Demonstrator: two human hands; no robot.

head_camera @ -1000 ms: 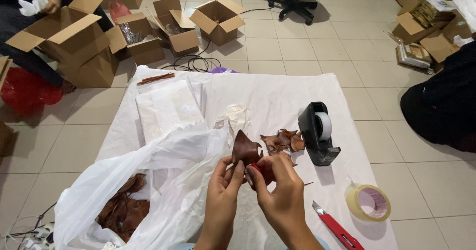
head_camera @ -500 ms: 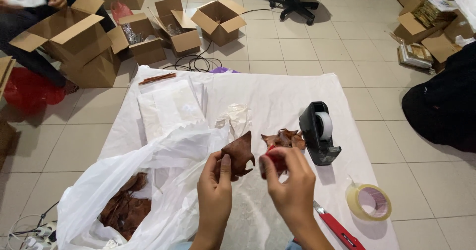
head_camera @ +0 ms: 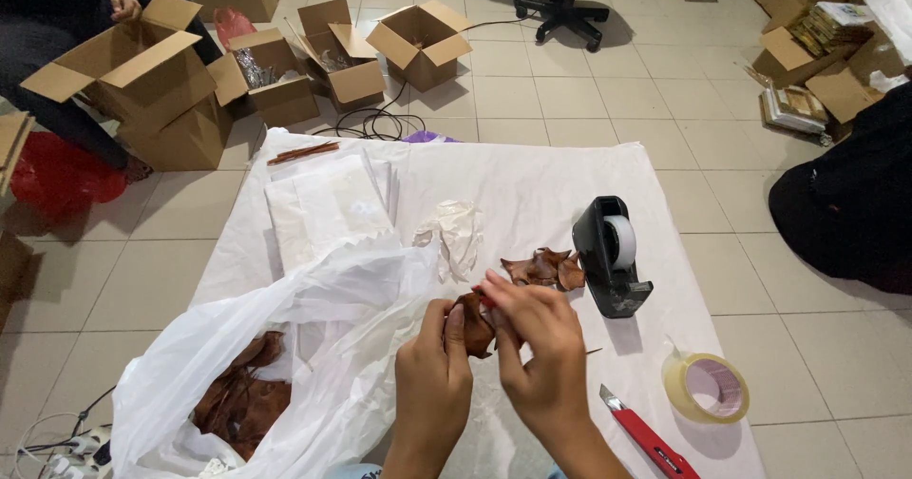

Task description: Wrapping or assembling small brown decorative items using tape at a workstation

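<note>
My left hand (head_camera: 432, 374) and my right hand (head_camera: 532, 336) both pinch one dry brown leaf (head_camera: 473, 325) over a white sheet (head_camera: 532, 184) spread on the floor. My right fingers cover the leaf's upper edge. A small pile of similar brown leaves (head_camera: 546, 268) lies just beyond my hands. To the left, an open white plastic bag (head_camera: 285, 346) holds more brown leaves (head_camera: 242, 398).
A black tape dispenser (head_camera: 613, 256), a roll of clear tape (head_camera: 708, 389) and a red utility knife (head_camera: 651, 436) lie to the right. Crumpled white paper (head_camera: 456, 232), a stack of white sheets (head_camera: 323, 203), open cardboard boxes (head_camera: 142, 80), and people sitting at both sides surround the sheet.
My hands lifted the leaf and spread it apart, then came back together and lower. The leaf is now mostly covered by my fingers.
</note>
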